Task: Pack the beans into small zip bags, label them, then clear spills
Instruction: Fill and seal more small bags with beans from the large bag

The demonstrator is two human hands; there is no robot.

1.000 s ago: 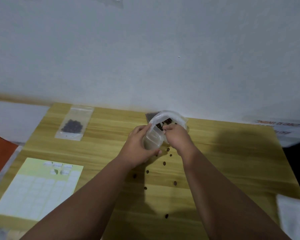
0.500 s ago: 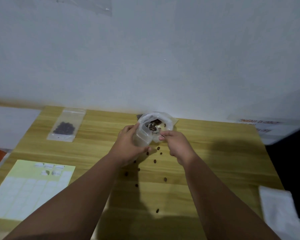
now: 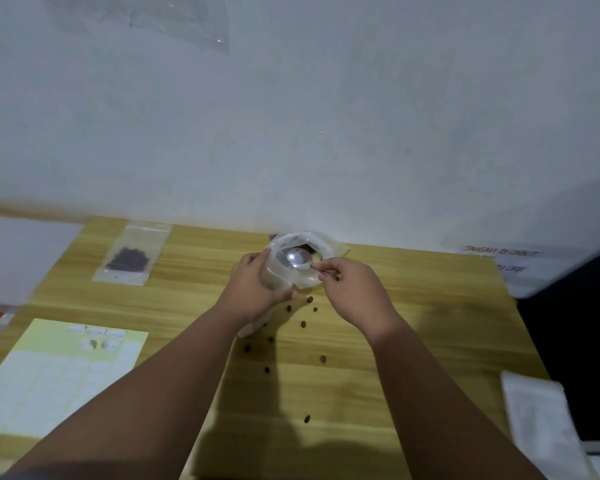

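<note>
My left hand (image 3: 253,289) grips a small clear zip bag (image 3: 274,277) upright at the back middle of the wooden table (image 3: 413,306). My right hand (image 3: 354,292) pinches the handle of a metal spoon (image 3: 297,258), whose bowl sits over the bag's mouth and in front of a larger open plastic bag of beans (image 3: 321,245). Several dark beans (image 3: 303,323) lie scattered on the table below my hands. A filled zip bag of beans (image 3: 130,259) lies flat at the back left.
A yellow-backed sheet of white labels (image 3: 49,379) lies at the front left. A white cloth or paper (image 3: 541,420) sits at the table's right front edge. The white wall stands right behind the table. A printed notice (image 3: 499,258) is at the back right.
The spoon now shows above the small bag, its empty bowl facing up, where beans showed in the bag's mouth before. My right hand has drawn back slightly to the right.
</note>
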